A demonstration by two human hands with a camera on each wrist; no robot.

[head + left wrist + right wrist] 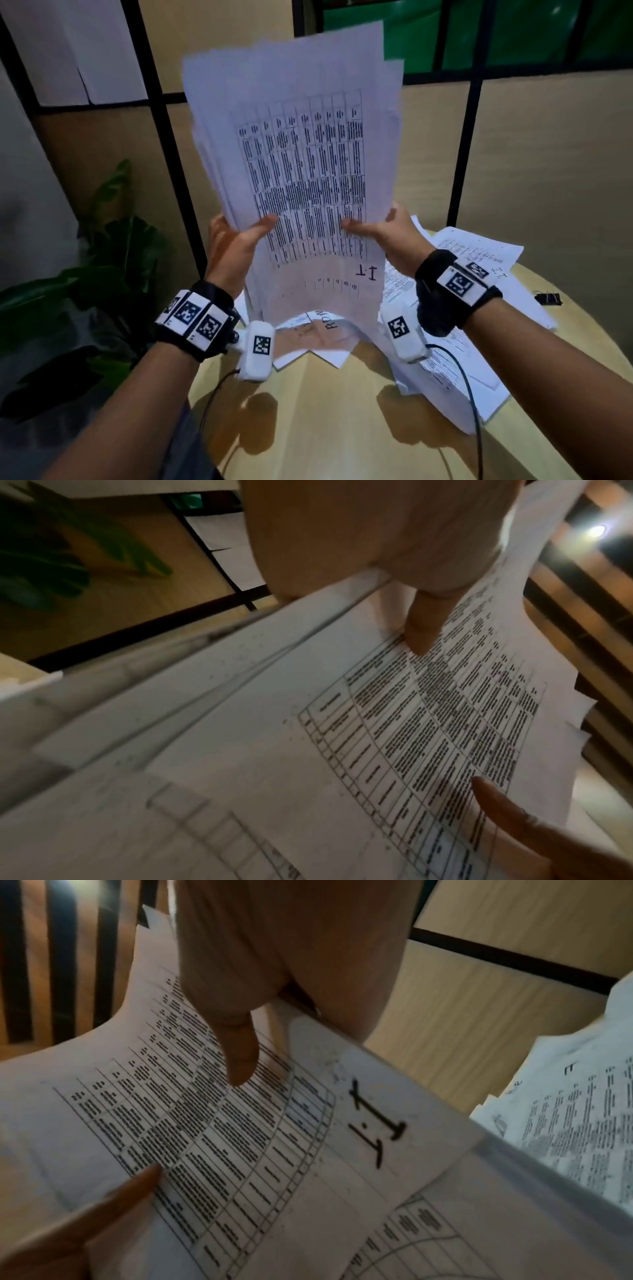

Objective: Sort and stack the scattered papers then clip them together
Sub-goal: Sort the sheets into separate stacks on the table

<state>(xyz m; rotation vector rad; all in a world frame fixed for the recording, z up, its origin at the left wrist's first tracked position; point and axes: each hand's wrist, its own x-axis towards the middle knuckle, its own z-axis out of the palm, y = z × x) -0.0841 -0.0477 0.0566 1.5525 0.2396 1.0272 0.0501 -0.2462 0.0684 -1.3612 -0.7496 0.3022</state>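
Nearest the camera, the round wooden table (308, 411) shows bare wood with two white wrist units hanging just above it. Up from there, both hands are raised on a stack (301, 164) of papers, held upright over the table's middle with its bottom edge curling down toward the loose sheets below. The left hand (233, 246) grips the stack's left edge, thumb (424, 626) pressed flat on the front page and fingers wrapped behind, out of sight. The right hand (394, 236) mirrors it on the right edge: thumb (240, 1056) clamped on the printed table, fingers hidden at the back. So both hands are closed on that stack, pinching it between thumb and fingers. The front sheet carries a dense printed grid, and near its lower right corner a handwritten "I.T" reads upside down. The edges of the stack are uneven, with several sheets stepped out at the top and left.

Under the stack, a sheet (318, 329) with large handwritten letters lies flat on the table. To the right, a spread of loose papers (479, 260) overlaps across the tabletop. Just past them, near the table's right rim, sits a black binder clip (548, 298), well apart from both hands. At the far left stands a green plant (113, 246), and behind everything runs a beige partition (531, 154) with black framing.
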